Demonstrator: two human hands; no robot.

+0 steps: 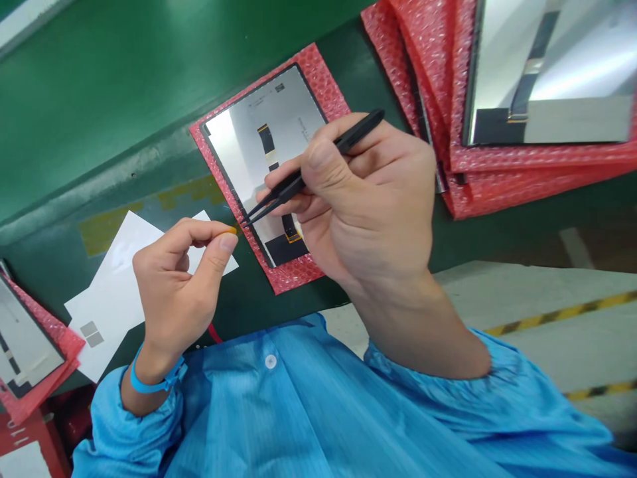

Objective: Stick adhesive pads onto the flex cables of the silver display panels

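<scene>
Black tweezers (291, 186) are held in my right hand (383, 212), between thumb and fingers, with the tips slightly apart. Those tips point at my left hand (182, 285), which is closed in a pinch. A small amber-yellow piece (231, 230) shows at the left fingertips; its exact kind is too small to make out. Beneath my right hand, a display panel (233, 143) lies back side up with a black flex cable (267, 139) along it. Under that panel is a red bubble-wrap sheet (318, 73). My right hand hides part of the panel.
White sheets (122, 265) lie on the green bench (164, 99) beyond my left hand. More panels (587, 119) rest on stacked red bubble-wrap bags (428, 66) at the right. Another panel (34, 358) sits at the far left. Yellowish tape strips (107, 229) mark the bench.
</scene>
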